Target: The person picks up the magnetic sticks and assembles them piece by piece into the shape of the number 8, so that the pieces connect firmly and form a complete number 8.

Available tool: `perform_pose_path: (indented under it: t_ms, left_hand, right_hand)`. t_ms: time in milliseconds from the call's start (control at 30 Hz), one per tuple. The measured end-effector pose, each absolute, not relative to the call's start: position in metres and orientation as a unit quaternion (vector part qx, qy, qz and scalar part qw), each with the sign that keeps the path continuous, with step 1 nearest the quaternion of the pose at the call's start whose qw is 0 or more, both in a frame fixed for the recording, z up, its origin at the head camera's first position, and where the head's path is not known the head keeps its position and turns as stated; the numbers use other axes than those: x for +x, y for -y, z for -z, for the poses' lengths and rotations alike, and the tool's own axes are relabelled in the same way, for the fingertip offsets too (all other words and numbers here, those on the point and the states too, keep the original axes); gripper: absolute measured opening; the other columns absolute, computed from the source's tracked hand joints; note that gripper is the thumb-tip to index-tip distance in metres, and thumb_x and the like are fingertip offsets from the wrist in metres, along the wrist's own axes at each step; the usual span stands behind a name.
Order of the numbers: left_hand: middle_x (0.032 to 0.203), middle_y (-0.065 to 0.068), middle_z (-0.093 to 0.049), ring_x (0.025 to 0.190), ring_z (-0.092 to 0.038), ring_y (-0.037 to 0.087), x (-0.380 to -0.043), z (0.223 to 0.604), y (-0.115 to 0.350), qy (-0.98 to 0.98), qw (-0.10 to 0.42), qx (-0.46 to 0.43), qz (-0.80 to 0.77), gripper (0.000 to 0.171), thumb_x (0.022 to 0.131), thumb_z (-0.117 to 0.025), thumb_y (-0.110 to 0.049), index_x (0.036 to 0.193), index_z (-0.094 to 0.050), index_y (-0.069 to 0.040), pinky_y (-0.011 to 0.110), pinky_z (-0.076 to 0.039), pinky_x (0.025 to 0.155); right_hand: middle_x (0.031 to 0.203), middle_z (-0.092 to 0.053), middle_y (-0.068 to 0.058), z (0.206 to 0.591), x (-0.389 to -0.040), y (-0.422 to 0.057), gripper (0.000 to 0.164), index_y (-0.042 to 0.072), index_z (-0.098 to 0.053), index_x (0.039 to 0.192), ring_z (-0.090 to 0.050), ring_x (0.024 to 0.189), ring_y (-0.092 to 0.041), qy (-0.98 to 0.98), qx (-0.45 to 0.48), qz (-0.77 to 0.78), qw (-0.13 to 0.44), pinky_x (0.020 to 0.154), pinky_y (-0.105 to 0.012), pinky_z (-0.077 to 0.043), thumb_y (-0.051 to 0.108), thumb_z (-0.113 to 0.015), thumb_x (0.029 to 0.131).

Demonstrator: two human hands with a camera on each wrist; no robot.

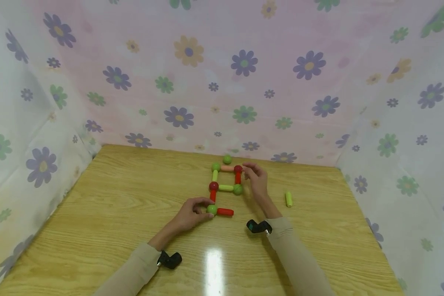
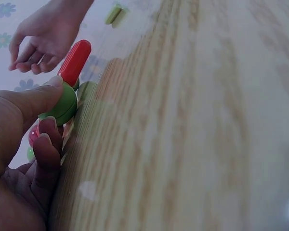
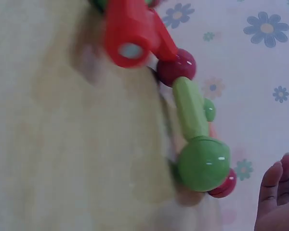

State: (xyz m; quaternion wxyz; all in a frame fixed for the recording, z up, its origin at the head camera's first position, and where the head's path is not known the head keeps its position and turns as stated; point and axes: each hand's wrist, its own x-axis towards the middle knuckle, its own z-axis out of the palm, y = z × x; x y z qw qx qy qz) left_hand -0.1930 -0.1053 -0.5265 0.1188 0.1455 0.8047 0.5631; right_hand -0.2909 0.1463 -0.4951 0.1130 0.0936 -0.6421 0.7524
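Note:
A frame of balls and rods lies on the table, its upper part a square with green balls and dark red balls [image 1: 213, 186] at the corners. My left hand [image 1: 190, 213] pinches the green ball [image 2: 65, 105] at the near end between thumb and fingers. From that ball a red rod [image 1: 225, 212] sticks out to the right, its far end free. Beside the square's far right corner, by another dark red ball [image 1: 238, 169], is my right hand [image 1: 257, 181]. Its fingers bend loosely and hold nothing; the right wrist view shows them apart from the frame.
A loose green ball [image 1: 227, 159] sits behind the square, near the back wall. Off to the right lies a loose yellow-green rod [image 1: 288, 199]. Flower-patterned cloth [image 1: 244, 115] hangs around the back and sides of the wooden table [image 1: 133, 197].

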Motion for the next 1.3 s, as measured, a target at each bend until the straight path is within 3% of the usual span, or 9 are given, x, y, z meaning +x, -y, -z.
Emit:
perform_pose_path:
  t_ms: [133,233,333,500,700,833,1067,1300]
  left_hand:
    - [0.117,0.007,-0.068,0.063,-0.052,0.008,-0.193,0.529,0.105,-0.801,0.119,0.151,-0.567,0.033,0.092,-0.078,-0.018,0.124,-0.071,-0.014,0.023,-0.044,0.057]
    - [0.116,0.007,-0.068,0.063,-0.053,0.007,-0.192,0.530,0.106,-0.798,0.119,0.156,-0.570,0.033,0.091,-0.078,-0.019,0.124,-0.071,-0.013,0.023,-0.044,0.057]
    - [0.116,0.007,-0.068,0.062,-0.053,0.007,-0.193,0.531,0.106,-0.797,0.117,0.161,-0.571,0.034,0.091,-0.078,-0.019,0.123,-0.071,-0.013,0.023,-0.044,0.056]
    - [0.116,0.008,-0.068,0.062,-0.053,0.006,-0.194,0.532,0.106,-0.798,0.108,0.164,-0.570,0.033,0.091,-0.079,-0.019,0.123,-0.071,-0.013,0.022,-0.044,0.056]
    - [0.116,0.008,-0.069,0.062,-0.052,0.007,-0.193,0.532,0.105,-0.793,0.110,0.168,-0.575,0.033,0.090,-0.079,-0.018,0.122,-0.072,-0.013,0.022,-0.043,0.057]
    - [0.115,0.007,-0.069,0.061,-0.051,0.006,-0.193,0.532,0.104,-0.789,0.111,0.168,-0.580,0.034,0.090,-0.079,-0.018,0.122,-0.072,-0.013,0.022,-0.042,0.056]
    - [0.115,0.007,-0.069,0.061,-0.051,0.006,-0.192,0.531,0.105,-0.795,0.109,0.161,-0.575,0.034,0.090,-0.079,-0.018,0.123,-0.072,-0.014,0.022,-0.042,0.057]
    - [0.116,0.007,-0.069,0.063,-0.052,0.007,-0.193,0.529,0.108,-0.799,0.110,0.161,-0.569,0.034,0.091,-0.078,-0.019,0.124,-0.071,-0.014,0.022,-0.043,0.058]
  right_hand:
    - [0.098,-0.070,0.000,0.475,-0.311,-0.147,0.019,-0.009,-0.068,0.112,-0.061,0.087,-0.011,0.690,0.116,-0.709,0.091,0.083,-0.030,-0.051,0.004,-0.060,0.101]
    - [0.110,-0.069,-0.012,0.461,-0.325,-0.146,0.028,-0.013,-0.065,0.120,-0.061,0.095,-0.010,0.728,0.138,-0.667,0.080,0.092,-0.034,-0.050,0.008,-0.061,0.101]
    - [0.121,-0.065,-0.020,0.451,-0.337,-0.145,0.031,-0.011,-0.064,0.124,-0.060,0.105,-0.018,0.764,0.158,-0.622,0.067,0.098,-0.041,-0.049,0.012,-0.060,0.103]
    - [0.141,-0.053,-0.023,0.452,-0.354,-0.137,0.039,-0.006,-0.059,0.135,-0.048,0.131,-0.038,0.796,0.188,-0.575,-0.006,0.112,-0.054,-0.037,0.020,-0.046,0.110]
    - [0.159,-0.037,-0.021,0.475,-0.365,-0.126,0.042,-0.001,-0.051,0.146,-0.033,0.147,-0.040,0.851,0.181,-0.482,-0.105,0.118,-0.055,-0.029,0.020,-0.035,0.113]
    - [0.161,-0.033,-0.023,0.484,-0.364,-0.123,0.043,-0.001,-0.047,0.149,-0.034,0.146,-0.040,0.876,0.180,-0.429,-0.129,0.117,-0.054,-0.032,0.013,-0.034,0.111]
    - [0.147,-0.049,-0.026,0.492,-0.362,-0.122,0.042,-0.002,-0.050,0.146,-0.051,0.126,-0.039,0.890,0.176,-0.407,-0.110,0.103,-0.051,-0.044,0.009,-0.041,0.107]
    - [0.132,-0.056,-0.026,0.499,-0.364,-0.122,0.038,-0.004,-0.052,0.142,-0.054,0.111,-0.037,0.864,0.169,-0.473,-0.032,0.095,-0.047,-0.046,0.008,-0.044,0.107]
